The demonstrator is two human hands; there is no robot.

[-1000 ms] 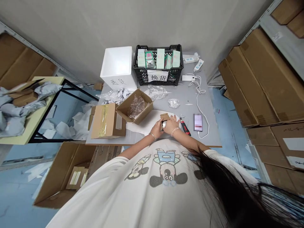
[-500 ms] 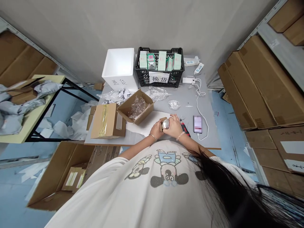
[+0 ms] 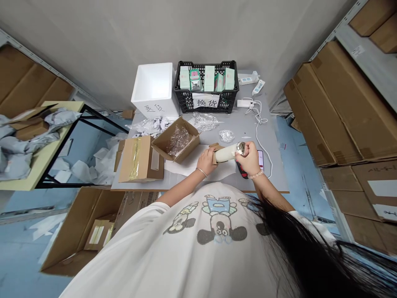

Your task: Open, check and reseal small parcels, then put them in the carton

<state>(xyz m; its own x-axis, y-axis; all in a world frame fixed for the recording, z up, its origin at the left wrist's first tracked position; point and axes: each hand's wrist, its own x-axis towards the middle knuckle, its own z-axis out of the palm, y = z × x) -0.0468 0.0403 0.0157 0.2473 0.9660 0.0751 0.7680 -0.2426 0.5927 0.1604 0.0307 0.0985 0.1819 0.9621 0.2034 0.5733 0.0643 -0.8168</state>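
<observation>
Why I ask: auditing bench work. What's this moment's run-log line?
left hand: holds brown cardboard piece | right hand: grips cream cylinder with shiny metal head | beside: red-black handled tool

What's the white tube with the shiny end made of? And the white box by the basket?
The white tube in the right hand looks like smooth plastic, with a soft sheen, though the look can't settle it. Its shiny end looks like polished metal, because it gleams like a mirror. The white box looks like foam: thick, matte walls.
</observation>
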